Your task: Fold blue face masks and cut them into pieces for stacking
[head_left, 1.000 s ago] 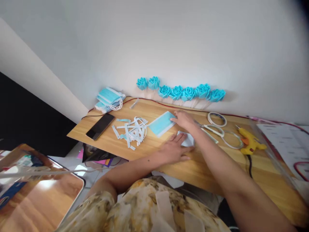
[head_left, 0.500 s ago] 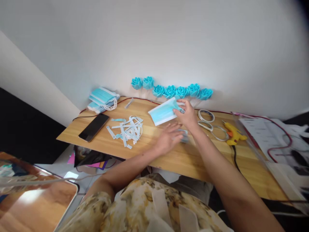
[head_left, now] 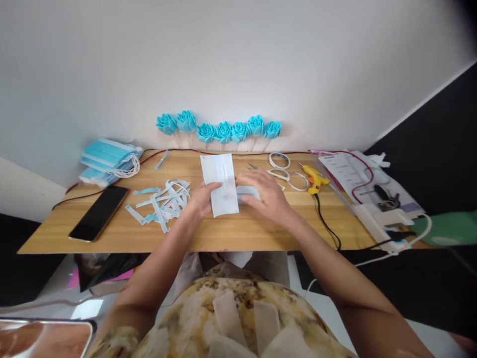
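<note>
From where I stand, the likeliest mishap is with the sheet (head_left: 220, 186), which looks thin and limp. The left hand (head_left: 203, 198) grips it by its left edge only, thumb flat across the face, the other fingers mostly hidden behind. Should that thumb slacken, I think the sheet could slip or bend out of line. The right hand (head_left: 266, 196) is just beside the opposite edge, its fingers loosely curved and a little blurred; I can't tell whether they are closed on anything. They arch over a pale piece (head_left: 248, 190) on the tabletop (head_left: 223, 239), and a careless sweep there could drag or crumple it. The left wrist is near the scraps (head_left: 159, 213), so a sideways pull might scatter them or carry one along.

The sheet itself is in front of the person, near the middle of the tabletop, long sides running away from the body and slightly slanted. It is oblong, whitish with a faint blue cast, with soft lines along its length and small marks at some corners. It looks flat, and I see no ear loops on it.
</note>
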`<state>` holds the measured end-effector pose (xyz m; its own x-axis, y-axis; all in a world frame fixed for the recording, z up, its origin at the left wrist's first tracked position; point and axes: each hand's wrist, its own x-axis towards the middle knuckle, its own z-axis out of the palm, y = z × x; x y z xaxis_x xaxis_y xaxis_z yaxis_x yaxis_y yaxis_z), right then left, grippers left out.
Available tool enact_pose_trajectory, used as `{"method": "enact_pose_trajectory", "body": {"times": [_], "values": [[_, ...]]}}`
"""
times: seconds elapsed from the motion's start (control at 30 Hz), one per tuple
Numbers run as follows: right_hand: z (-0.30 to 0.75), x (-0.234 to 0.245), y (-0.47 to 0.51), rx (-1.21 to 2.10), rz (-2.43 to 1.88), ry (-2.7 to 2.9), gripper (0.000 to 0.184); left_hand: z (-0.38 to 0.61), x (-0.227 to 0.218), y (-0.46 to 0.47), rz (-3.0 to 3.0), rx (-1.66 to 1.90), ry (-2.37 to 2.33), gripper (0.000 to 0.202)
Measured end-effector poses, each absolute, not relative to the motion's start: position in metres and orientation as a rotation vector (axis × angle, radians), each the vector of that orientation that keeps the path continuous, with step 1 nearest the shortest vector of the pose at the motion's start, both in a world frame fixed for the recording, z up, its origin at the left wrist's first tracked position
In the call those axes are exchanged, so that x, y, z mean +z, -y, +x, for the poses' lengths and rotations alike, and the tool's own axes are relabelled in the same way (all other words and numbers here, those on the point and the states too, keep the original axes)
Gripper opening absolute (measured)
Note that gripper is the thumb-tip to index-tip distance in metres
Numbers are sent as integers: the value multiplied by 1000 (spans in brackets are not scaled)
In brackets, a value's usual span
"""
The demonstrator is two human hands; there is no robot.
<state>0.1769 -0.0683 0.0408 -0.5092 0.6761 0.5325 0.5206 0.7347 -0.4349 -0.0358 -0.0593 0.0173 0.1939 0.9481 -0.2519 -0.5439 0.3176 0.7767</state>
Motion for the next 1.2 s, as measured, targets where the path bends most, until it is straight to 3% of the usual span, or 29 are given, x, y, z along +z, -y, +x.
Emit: {"method": "enact_pose_trajectory", "body": {"times": [0.17,0.27,0.33,0.4,0.53,0.77,0.93,1.2], "values": [[180,41,27,946,-1109,1708,70,-23,18,62,685,1038,-804,41],[171,44,9,1226,-1101,1538,60,-18,22,57,725,935,-851,45],[171,47,2,1215,-1090,1473,45,-18,27,50,780,889,-889,46],[178,47,-3,1180,-1055,1375,42,-21,31,40,854,877,-931,45],[197,35,-10,1274,-1006,1146,48,-28,32,20,992,893,-948,46],[198,3,-5,1525,-740,1112,49,-19,13,10,948,1250,-920,35],[194,4,2,1673,-652,1101,66,-15,5,16,868,1377,-876,35],[186,4,14,1360,-964,1271,43,-18,8,28,991,1261,-916,44]]}}
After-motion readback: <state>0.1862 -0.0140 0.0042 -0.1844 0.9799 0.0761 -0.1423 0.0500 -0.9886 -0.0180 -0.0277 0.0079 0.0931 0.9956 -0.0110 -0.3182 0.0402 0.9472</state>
